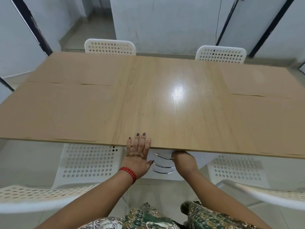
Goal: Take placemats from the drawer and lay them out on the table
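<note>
Left hand (137, 151) lies flat on the table (165, 104) edge, fingers straight and holding nothing. Right hand (183, 160) is at the top handle (162, 156) just under that edge. Its fingers are hidden, so I cannot tell its grip. Four mats (57, 113) lie flat, two left of the left fingers and two well right of them. They look thin, light, bendy and likely slick; pinch one at a corner. Their long axis seems crossways to the left fingers.

Bright overhead glare on table (177, 95), fisheye edges
</note>
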